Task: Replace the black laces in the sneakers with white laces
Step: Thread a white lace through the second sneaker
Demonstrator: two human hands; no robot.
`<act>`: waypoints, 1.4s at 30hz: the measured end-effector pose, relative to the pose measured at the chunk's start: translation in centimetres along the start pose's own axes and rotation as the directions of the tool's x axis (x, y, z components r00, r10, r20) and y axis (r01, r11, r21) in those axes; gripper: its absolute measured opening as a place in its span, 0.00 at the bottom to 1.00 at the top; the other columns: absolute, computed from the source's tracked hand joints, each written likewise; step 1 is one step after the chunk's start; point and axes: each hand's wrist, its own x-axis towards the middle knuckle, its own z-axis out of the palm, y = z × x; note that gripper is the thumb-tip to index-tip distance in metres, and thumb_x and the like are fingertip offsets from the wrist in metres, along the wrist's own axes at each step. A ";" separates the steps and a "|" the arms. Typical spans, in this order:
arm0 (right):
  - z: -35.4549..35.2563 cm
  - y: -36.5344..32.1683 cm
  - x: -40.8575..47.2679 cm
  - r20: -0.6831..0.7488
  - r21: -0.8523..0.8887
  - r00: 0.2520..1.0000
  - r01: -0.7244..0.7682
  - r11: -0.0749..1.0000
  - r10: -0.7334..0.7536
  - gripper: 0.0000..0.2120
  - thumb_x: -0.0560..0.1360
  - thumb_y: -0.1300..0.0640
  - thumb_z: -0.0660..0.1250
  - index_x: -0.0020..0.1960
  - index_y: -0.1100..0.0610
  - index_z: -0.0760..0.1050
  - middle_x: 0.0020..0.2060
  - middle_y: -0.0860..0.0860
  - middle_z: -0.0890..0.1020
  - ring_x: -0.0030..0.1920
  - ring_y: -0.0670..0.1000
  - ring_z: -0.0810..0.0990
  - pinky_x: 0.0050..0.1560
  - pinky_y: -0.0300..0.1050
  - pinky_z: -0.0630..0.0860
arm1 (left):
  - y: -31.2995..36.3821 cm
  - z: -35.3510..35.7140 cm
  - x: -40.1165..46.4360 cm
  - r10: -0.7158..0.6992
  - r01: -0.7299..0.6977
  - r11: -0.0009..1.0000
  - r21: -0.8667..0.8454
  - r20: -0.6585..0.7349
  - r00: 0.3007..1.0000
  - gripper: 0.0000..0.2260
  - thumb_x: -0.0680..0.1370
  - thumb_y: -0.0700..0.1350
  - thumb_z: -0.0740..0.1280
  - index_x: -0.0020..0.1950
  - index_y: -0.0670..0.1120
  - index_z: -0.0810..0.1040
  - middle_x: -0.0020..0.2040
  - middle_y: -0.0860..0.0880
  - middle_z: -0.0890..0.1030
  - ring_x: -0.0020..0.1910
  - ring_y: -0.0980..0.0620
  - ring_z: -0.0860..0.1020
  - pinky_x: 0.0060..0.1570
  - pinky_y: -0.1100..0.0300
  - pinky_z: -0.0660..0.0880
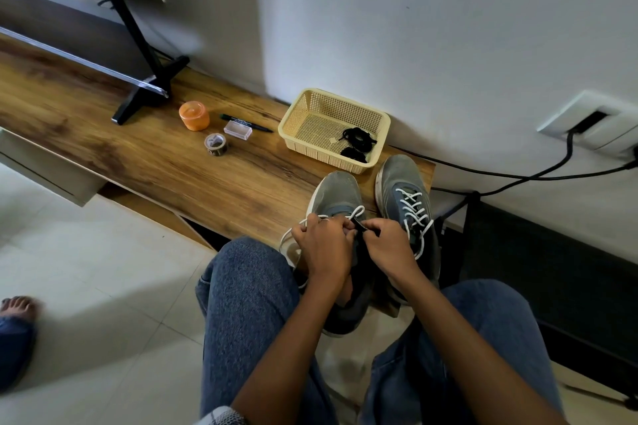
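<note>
Head view, looking down past my knees: both sneakers sit at the near end of the wooden bench [145, 162], toes toward the wall. The right sneaker [407, 203] looks finished to me, with a white lace criss-crossed up its front and the ends hanging loose down its side, not tied as far as I can see. The black laces [357, 141] lie bundled in the cream basket [310, 107] just beyond the toes, so pulling the old ones out seems done.

What remains is the left sneaker [336, 197]. My left hand [324, 245] is curled around its white lace [355, 214], a loop of which rises over the tongue while another strand trails off to the side. My right hand [390, 245] pinches something dark at the shoe's throat, likely the tongue or an eyelet flap; I cannot tell which. My fingers hide how many eyelets are threaded. I judge this shoe partly laced, then both need tying.
</note>
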 end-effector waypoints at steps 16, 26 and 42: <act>0.2 0.3 0.1 -0.001 0.029 1.000 0.013 0.999 -0.013 0.12 0.74 0.68 0.60 0.50 0.64 0.81 0.46 0.59 0.83 0.48 0.56 0.80 0.51 0.51 0.76 | 0.2 1.5 0.1 0.105 -0.079 0.966 0.246 -0.097 0.990 0.08 0.66 0.48 0.77 0.32 0.52 0.78 0.30 0.54 0.78 0.41 0.51 0.75 0.44 0.53 0.58; 0.4 0.6 0.2 -0.003 0.065 1.000 0.016 0.998 -0.016 0.13 0.75 0.68 0.59 0.51 0.60 0.82 0.44 0.55 0.83 0.47 0.53 0.80 0.51 0.51 0.76 | -0.2 1.2 0.2 0.065 -0.064 0.998 0.012 -0.138 0.988 0.07 0.79 0.50 0.65 0.47 0.50 0.81 0.44 0.52 0.81 0.55 0.49 0.72 0.51 0.53 0.55; 0.2 0.9 0.1 0.021 0.031 0.997 0.069 0.997 -0.070 0.14 0.74 0.67 0.59 0.50 0.60 0.83 0.43 0.55 0.84 0.45 0.53 0.81 0.49 0.51 0.77 | 0.5 0.4 -0.6 -0.176 0.176 0.966 -0.189 0.019 0.984 0.08 0.81 0.52 0.61 0.53 0.54 0.80 0.50 0.53 0.70 0.59 0.49 0.63 0.52 0.60 0.56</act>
